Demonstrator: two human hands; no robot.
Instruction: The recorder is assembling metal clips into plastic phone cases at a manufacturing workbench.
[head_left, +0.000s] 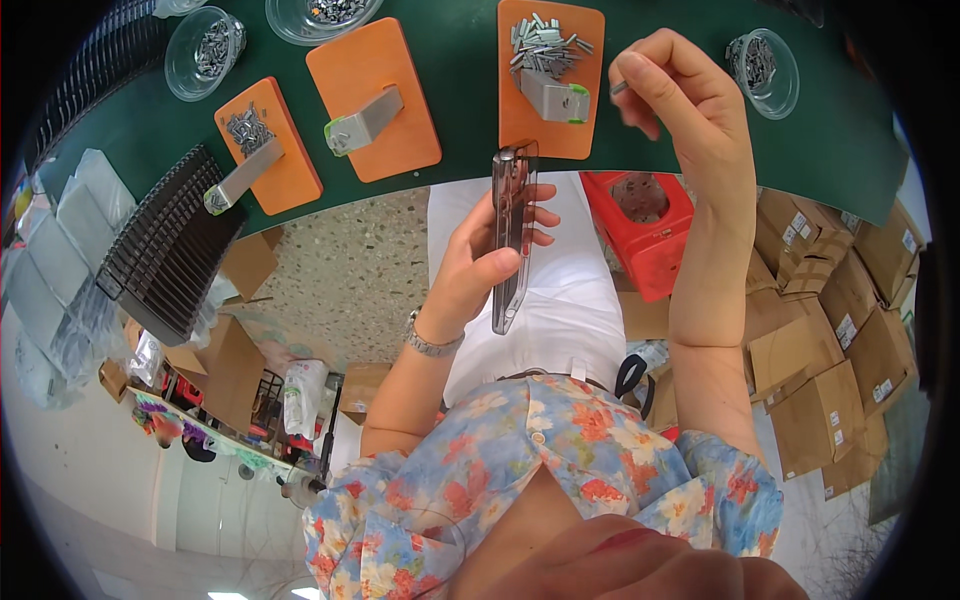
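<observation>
The wide fisheye view looks steeply down from head height, upright, with the floral shirt (pixel 540 430) very close beneath it, low in frame. The left hand (pixel 472 255) and right hand (pixel 690 100) come at middle range, by the near edge of the green table (pixel 465 80), which bows across the upper part. The table's near left corner, warped toward the dark rim, is hard to make out.

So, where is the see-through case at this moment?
In the head view, the see-through case is near the centre, held in the left hand, its top end by the lower left corner of the rightmost orange board.
</observation>
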